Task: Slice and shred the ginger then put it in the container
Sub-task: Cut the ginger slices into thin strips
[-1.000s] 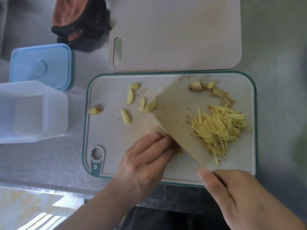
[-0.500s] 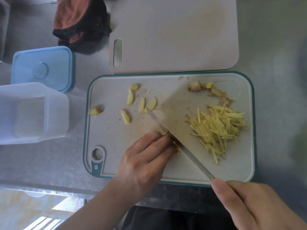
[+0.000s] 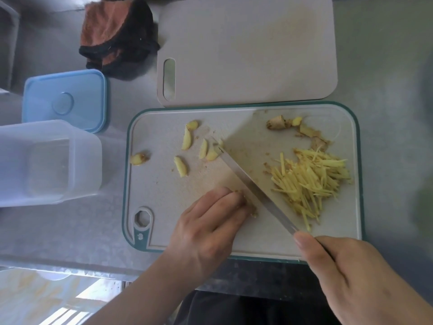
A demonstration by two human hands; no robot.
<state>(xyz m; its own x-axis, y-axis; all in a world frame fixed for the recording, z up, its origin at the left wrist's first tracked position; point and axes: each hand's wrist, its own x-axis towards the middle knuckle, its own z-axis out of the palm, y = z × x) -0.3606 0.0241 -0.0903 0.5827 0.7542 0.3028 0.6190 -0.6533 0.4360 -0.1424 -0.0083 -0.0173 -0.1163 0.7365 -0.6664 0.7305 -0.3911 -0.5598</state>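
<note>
Shredding ginger on the green-rimmed white cutting board (image 3: pixel 161 191)

Our left hand (image 3: pixel 210 228) pins a ginger piece (image 3: pixel 251 211), fingers curled; our right hand (image 3: pixel 351 275) grips the steel cleaver (image 3: pixel 253 184); the clear plastic container (image 3: pixel 46 160) holds nothing visible.

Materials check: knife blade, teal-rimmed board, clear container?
Knife blade: looks like polished steel, since it mirrors the board. Teal-rimmed board: likely matte plastic, with a molded rim and a hang hole. Clear container: probably frosted translucent plastic; the counter shows dimly through it.
</note>
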